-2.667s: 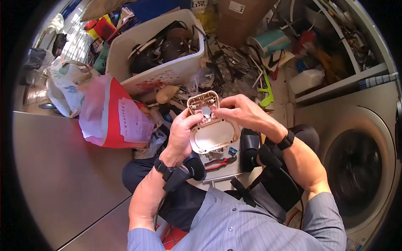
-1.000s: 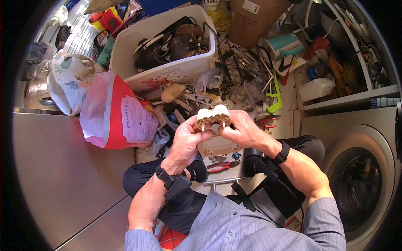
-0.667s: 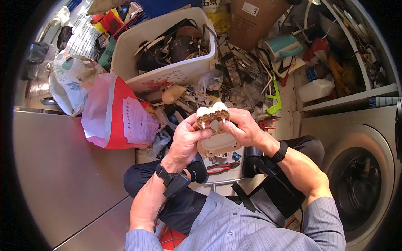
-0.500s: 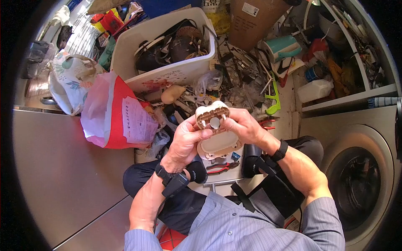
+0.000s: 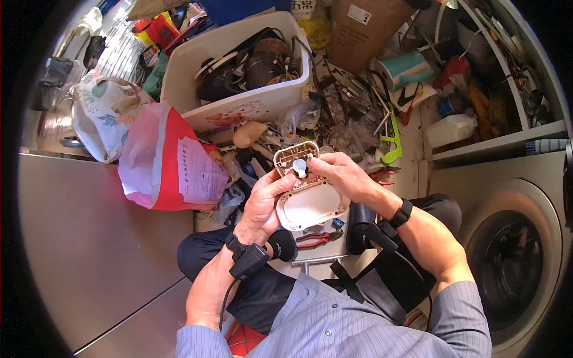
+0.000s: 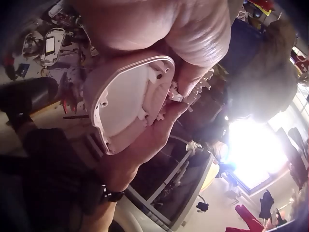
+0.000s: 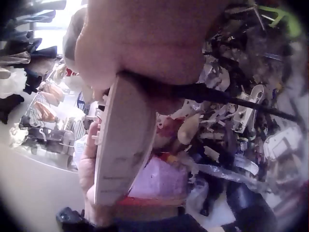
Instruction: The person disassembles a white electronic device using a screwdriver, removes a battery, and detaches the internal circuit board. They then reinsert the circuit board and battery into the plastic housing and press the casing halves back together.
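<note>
A cream plastic housing [image 5: 311, 206] is held between both hands above the lap, its hollow inside facing up, with a smaller ribbed section at its far end. The left hand [image 5: 261, 203] grips its left edge, thumb near a round silvery disc [image 5: 299, 167] in the ribbed section. From the other side the right hand [image 5: 348, 177] grips that section, thumb and fingertips close to the disc. In the left wrist view the housing [image 6: 126, 99] shows its rim and screw posts; in the right wrist view its smooth outer side [image 7: 126, 140] shows. The fingers under it are hidden.
Red-handled pliers [image 5: 317, 240] lie below the housing between the feet. Beyond the hands stands a white tub [image 5: 239, 107] of cables, with scattered parts beside it. A red and pink bag [image 5: 171, 161] is at the left, a washing machine [image 5: 507, 238] at the right.
The housing was tipped up with its end towards the head camera; now it lies flatter and its inside shows more. Both hands keep their grip on it.
</note>
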Action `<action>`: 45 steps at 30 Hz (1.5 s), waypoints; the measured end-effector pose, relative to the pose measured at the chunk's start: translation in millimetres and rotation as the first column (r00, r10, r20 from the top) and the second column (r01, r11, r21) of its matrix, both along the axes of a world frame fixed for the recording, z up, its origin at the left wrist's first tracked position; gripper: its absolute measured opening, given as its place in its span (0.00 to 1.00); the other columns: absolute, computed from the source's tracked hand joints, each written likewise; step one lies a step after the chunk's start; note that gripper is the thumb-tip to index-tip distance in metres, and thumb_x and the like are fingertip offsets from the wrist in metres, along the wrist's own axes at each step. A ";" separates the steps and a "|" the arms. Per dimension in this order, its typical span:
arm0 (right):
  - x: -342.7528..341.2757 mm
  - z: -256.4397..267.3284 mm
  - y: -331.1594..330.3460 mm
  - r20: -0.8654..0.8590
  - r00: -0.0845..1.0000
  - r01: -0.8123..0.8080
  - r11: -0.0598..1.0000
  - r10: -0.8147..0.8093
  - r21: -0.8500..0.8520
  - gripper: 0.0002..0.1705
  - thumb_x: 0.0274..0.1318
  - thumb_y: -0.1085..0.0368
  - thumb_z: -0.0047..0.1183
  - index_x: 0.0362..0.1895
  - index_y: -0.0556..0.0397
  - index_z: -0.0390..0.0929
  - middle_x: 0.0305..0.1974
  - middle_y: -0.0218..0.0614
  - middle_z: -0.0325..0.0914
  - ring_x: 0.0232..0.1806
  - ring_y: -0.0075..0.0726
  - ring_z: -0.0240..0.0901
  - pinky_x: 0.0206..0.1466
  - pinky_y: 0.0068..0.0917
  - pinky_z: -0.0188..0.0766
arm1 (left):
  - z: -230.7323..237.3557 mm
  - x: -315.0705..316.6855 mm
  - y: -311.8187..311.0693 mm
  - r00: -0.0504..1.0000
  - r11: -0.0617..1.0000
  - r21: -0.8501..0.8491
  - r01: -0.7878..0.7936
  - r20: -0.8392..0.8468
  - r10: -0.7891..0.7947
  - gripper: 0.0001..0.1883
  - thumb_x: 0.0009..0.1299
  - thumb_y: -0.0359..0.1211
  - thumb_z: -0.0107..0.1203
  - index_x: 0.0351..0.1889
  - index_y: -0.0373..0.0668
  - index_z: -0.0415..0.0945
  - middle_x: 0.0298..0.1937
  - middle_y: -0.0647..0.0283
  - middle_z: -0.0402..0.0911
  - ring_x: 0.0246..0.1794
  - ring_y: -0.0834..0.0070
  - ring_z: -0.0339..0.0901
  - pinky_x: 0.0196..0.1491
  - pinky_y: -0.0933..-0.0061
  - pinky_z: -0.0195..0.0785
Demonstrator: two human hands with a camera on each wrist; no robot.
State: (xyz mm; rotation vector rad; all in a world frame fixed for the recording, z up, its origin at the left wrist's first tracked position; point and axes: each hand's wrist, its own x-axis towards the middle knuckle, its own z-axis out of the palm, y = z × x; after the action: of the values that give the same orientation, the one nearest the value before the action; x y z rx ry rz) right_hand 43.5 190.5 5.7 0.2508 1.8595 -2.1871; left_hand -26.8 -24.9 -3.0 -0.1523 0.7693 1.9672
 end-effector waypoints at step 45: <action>6.1 44.4 8.3 -0.055 0.998 0.009 0.870 0.020 0.492 0.24 0.64 0.48 0.61 0.44 0.60 0.88 0.34 0.50 0.87 0.35 0.41 0.84 0.43 0.40 0.78 | 22.6 12.8 11.9 0.957 0.992 -0.100 -0.077 -0.288 0.045 0.24 0.72 0.24 0.59 0.67 0.37 0.73 0.58 0.60 0.84 0.54 0.74 0.83 0.60 0.68 0.79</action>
State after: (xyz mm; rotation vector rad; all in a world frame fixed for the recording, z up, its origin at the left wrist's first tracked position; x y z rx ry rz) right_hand 49.6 198.9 50.1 0.2761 2.4250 -1.6884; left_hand -14.0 -13.0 19.6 0.0447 1.0730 2.0306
